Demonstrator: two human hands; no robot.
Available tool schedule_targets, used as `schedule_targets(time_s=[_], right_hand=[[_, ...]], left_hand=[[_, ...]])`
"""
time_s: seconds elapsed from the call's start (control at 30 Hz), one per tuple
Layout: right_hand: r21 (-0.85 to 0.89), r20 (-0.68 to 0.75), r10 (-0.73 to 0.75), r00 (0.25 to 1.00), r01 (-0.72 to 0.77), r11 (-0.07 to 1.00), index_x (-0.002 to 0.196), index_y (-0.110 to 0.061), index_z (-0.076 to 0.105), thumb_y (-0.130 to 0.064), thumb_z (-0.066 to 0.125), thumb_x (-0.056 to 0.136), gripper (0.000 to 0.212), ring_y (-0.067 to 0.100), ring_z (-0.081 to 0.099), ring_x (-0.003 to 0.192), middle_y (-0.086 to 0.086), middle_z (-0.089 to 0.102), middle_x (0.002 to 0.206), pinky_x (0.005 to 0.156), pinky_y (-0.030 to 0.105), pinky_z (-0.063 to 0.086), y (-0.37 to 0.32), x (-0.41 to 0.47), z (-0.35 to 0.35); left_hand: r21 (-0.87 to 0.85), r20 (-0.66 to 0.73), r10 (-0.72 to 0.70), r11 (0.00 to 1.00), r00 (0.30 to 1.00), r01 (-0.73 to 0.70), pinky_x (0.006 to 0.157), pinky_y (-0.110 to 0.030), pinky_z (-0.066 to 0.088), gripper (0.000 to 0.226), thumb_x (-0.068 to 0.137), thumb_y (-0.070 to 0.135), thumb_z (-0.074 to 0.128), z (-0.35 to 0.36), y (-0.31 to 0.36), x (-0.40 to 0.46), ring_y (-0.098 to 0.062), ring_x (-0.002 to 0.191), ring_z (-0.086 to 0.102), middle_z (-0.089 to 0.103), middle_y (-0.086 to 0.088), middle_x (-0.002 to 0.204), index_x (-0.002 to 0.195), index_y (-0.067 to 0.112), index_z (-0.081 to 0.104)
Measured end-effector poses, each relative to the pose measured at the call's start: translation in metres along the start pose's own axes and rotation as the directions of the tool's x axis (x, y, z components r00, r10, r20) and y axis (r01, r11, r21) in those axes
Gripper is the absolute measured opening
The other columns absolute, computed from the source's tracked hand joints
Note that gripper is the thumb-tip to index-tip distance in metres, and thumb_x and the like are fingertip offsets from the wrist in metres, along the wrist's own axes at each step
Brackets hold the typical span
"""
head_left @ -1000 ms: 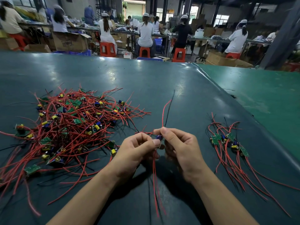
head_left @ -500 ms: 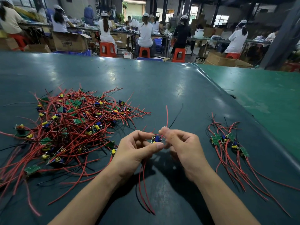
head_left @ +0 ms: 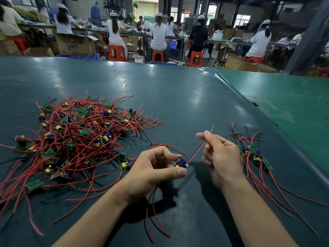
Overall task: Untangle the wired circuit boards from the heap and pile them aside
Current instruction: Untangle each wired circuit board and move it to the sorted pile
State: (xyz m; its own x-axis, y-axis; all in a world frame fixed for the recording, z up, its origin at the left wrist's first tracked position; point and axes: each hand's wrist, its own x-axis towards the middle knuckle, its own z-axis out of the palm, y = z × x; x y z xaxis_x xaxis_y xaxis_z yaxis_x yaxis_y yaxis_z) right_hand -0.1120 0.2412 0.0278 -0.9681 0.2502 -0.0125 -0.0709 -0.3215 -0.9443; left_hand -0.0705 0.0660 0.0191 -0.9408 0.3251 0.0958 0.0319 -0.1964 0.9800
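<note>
Nearest the camera, two bare forearms reach in over the dark green table mat point(head_left: 178, 97). Loose red and black leads hang from under the left hand point(head_left: 156, 168) and trail toward the near edge.

Left hand: thumb and forefinger curled, pinching one small circuit board point(head_left: 180, 163) (green board, blue and yellow parts) just above the mat. Remaining fingers curled beneath.

Right hand point(head_left: 220, 154): raised just right of the left, thumb and forefinger pinching a red wire point(head_left: 196, 152) that runs taut from the held board up through the fingertips, its free end sticking out above them. A black wire runs alongside it from the board. The other fingers are loosely curled.

Right of the right hand, touching the mat: a small sorted pile point(head_left: 252, 154) of boards with their red leads lying roughly parallel, trailing toward the near right corner.

Left of the hands, well apart from that pile: the large heap point(head_left: 76, 138) of tangled boards, red wires crossing in all directions, a few black ones among them.

Further right, a lighter green mat point(head_left: 293, 104) adjoins the dark one.

Far background: seated workers point(head_left: 158, 36) in caps on orange stools point(head_left: 116, 52) at long benches, cardboard boxes point(head_left: 74, 44) on the floor.
</note>
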Motion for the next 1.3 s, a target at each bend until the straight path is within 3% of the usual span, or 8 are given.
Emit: schedule_targets(time_s=[0.43,0.63,0.77,0.93,1.03,1.13,1.2,1.3], right_hand=[[0.438,-0.017,0.306,0.952,-0.267,0.858,0.079,-0.009,0.060,-0.028,0.041,0.104,0.037,0.003,0.025,0.029,-0.006,0.038,0.049,0.029,0.014,0.021,-0.001,0.005,-0.002],[-0.161,0.342,0.264,0.902,-0.221,0.962,0.062,-0.016,0.069,-0.067,0.057,0.077,0.055,0.010,0.035,0.034,0.001,0.048,0.050,0.036,0.015,0.025,0.011,-0.020,0.017],[-0.267,0.445,0.254,0.859,-0.143,0.953,0.062,-0.016,0.067,-0.065,0.070,0.071,0.050,0.013,0.030,0.040,0.011,0.042,0.056,0.039,0.017,0.022,0.013,-0.028,0.018],[-0.126,0.119,-0.086,0.989,0.101,0.987,0.054,-0.016,0.067,-0.053,0.060,0.085,0.048,0.010,0.034,0.032,0.000,0.046,0.044,0.036,0.015,0.024,0.001,-0.018,0.013],[0.111,-0.230,-0.175,0.957,0.204,0.973,0.055,-0.019,0.066,-0.047,0.055,0.096,0.051,0.008,0.035,0.031,-0.005,0.050,0.047,0.036,0.013,0.022,-0.011,-0.012,0.006],[0.306,-0.392,-0.031,0.919,0.162,0.938,0.078,-0.017,0.062,-0.051,0.054,0.095,0.039,0.008,0.038,0.033,-0.005,0.055,0.055,0.035,0.015,0.027,-0.014,-0.007,-0.002],[0.398,-0.322,0.156,0.934,-0.016,0.917,0.086,-0.015,0.060,-0.049,0.055,0.095,0.036,0.006,0.043,0.034,-0.002,0.061,0.065,0.035,0.014,0.032,-0.009,-0.005,-0.004],[0.373,-0.195,0.253,0.948,-0.167,0.913,0.084,-0.013,0.062,-0.045,0.052,0.097,0.036,0.005,0.042,0.033,-0.002,0.060,0.061,0.034,0.013,0.032,-0.002,-0.007,0.001]], left_hand=[[-0.197,0.049,-0.003,0.980,0.999,0.013,0.053,-0.019,0.045,0.015,0.058,0.016,0.081,-0.003,0.002,-0.002,-0.011,0.054,0.057,0.066,-0.002,0.071,0.069,0.021,0.072],[-0.266,-0.169,0.015,0.962,0.985,-0.061,0.042,-0.017,0.037,0.025,0.068,0.024,0.074,-0.005,0.001,0.006,-0.009,0.046,0.044,0.061,-0.008,0.068,0.091,0.017,0.078],[-0.109,-0.099,-0.001,0.994,0.995,-0.010,0.038,-0.014,0.027,0.038,0.065,0.027,0.078,-0.004,-0.003,0.005,-0.005,0.040,0.032,0.053,-0.011,0.067,0.102,0.019,0.077],[-0.198,-0.226,-0.036,0.980,0.973,-0.010,0.035,-0.013,0.028,0.025,0.072,0.020,0.070,-0.005,-0.003,0.009,-0.006,0.039,0.035,0.055,-0.006,0.058,0.092,0.008,0.076],[-0.219,-0.381,-0.006,0.972,0.924,-0.084,0.038,-0.016,0.030,0.018,0.077,0.016,0.065,-0.009,-0.001,0.013,-0.007,0.035,0.035,0.055,-0.004,0.054,0.090,0.005,0.072],[-0.065,-0.466,0.084,0.990,0.881,-0.129,0.045,-0.022,0.031,0.010,0.090,0.009,0.061,-0.012,-0.003,0.012,-0.010,0.039,0.039,0.055,-0.002,0.054,0.090,0.005,0.070],[0.265,-0.482,0.268,0.952,0.834,-0.153,0.044,-0.023,0.038,0.011,0.092,0.008,0.063,-0.012,-0.008,0.010,-0.012,0.043,0.046,0.057,0.000,0.054,0.085,0.012,0.071],[0.782,-0.292,0.609,0.596,0.738,-0.182,0.059,-0.028,0.047,0.007,0.088,0.014,0.067,-0.012,-0.009,0.006,-0.015,0.059,0.055,0.060,0.012,0.063,0.086,0.018,0.072]])
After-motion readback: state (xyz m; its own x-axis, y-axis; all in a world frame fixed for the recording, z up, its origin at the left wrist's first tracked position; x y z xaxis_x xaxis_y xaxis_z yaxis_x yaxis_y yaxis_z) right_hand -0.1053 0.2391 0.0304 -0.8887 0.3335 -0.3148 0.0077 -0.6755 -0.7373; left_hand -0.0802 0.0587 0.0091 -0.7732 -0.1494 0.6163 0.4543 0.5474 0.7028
